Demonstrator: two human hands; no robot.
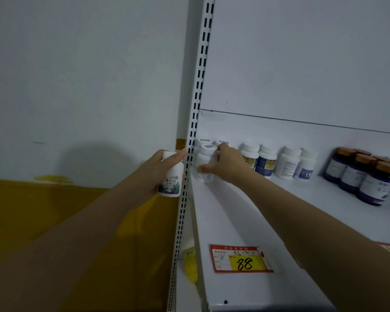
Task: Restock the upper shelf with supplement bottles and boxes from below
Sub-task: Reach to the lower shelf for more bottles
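1. At the upper shelf [245, 212], far left corner, I am watching the right hand [226, 162] closing around a white bottle [204, 164], setting it beside others.
2. The left hand [164, 167] is holding a second bottle [170, 180], waiting outside the upright.
3. I am judging restocking partway: several rows standing, front space unfilled.

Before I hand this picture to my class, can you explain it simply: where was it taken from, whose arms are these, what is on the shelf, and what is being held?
There is no machine. A camera worn on a person's head looks down their two bare arms. The left hand holds a white bottle beside the slotted upright. The right hand has its grip on another white bottle at the far left of the white shelf, among other white bottles. Further right stand more white bottles and dark bottles with orange caps. A red and yellow price tag on the shelf front reads 88.
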